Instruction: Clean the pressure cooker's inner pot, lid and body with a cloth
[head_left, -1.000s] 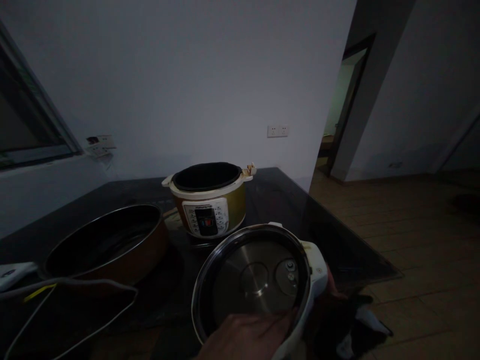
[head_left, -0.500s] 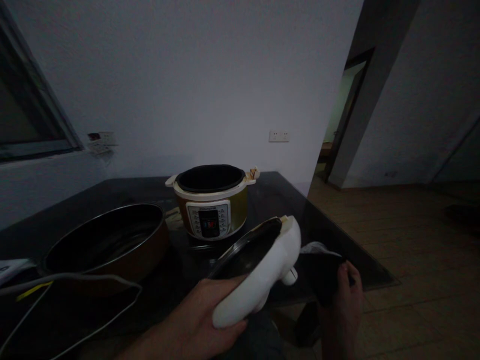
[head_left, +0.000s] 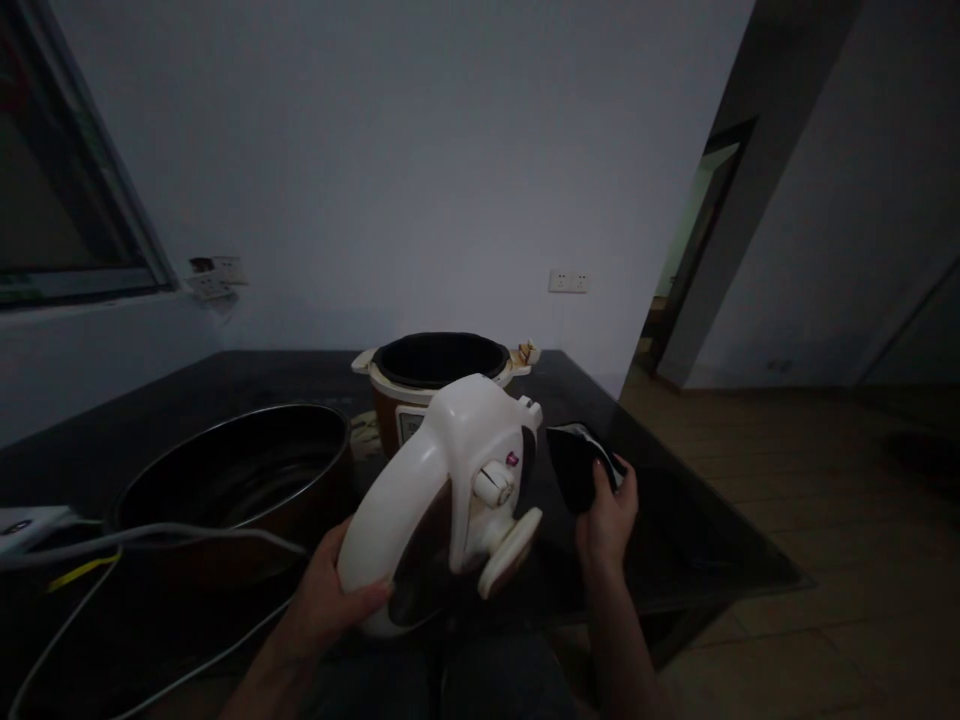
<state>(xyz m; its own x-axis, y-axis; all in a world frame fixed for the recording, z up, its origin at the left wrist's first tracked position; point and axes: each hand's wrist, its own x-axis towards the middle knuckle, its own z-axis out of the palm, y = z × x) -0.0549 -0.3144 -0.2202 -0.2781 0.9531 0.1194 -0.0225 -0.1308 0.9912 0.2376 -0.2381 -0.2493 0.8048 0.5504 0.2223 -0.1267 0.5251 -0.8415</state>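
My left hand (head_left: 326, 600) grips the rim of a white pressure cooker lid (head_left: 401, 495), held tilted above the table's front edge. Its knob and valve face towards me and to the right. In my right hand (head_left: 611, 510) is a dark cloth (head_left: 571, 468), pinched between thumb and fingers, just right of the lid and apart from it. Behind the lid stands the electric pressure cooker (head_left: 386, 405), uncovered, with a black inner pot (head_left: 439, 358). The lid hides most of the cooker's front panel.
A large dark pan (head_left: 330, 480) sits on the black table (head_left: 285, 370) at left. Pale cables (head_left: 217, 533) and a white power strip (head_left: 34, 525) lie in front of it. A wall socket (head_left: 568, 281) is behind. The table's right edge borders a tiled floor (head_left: 750, 450).
My left hand has turned the lid so its outer side with the knob now faces me. My right hand has brought the cloth left and up, closer to the lid.
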